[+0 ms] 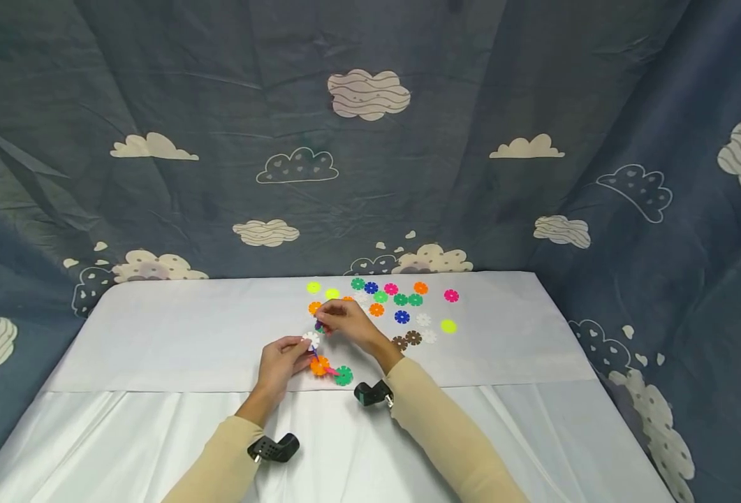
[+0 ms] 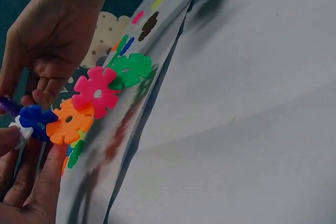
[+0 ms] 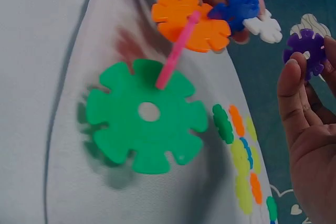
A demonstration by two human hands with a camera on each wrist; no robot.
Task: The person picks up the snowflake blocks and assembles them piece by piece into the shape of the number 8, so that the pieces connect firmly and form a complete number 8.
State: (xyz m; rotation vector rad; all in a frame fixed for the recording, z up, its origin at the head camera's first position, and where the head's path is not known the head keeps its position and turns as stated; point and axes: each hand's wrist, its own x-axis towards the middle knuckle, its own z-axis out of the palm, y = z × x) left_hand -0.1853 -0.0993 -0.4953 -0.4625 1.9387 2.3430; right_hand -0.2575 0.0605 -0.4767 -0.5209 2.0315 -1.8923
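A chain of flower-shaped plastic discs is in my left hand [image 1: 281,365], whose thumb and fingers pinch its white disc [image 3: 265,27]. From there the chain runs through a blue disc [image 2: 37,123], an orange disc [image 2: 69,121] and a pink disc [image 2: 96,93] to a green disc [image 3: 147,116] at the far end. The discs are slotted into one another at angles. My right hand [image 1: 348,323] pinches a purple disc [image 3: 306,53] between thumb and fingers. In the right wrist view a small gap shows between the purple and white discs.
Loose discs of several colours lie on the white tabletop [image 1: 175,335] beyond and right of my hands, among them brown [image 1: 413,337], blue [image 1: 402,317] and yellow [image 1: 448,326] ones. Behind the table hangs a dark cloud-patterned curtain [image 1: 219,202].
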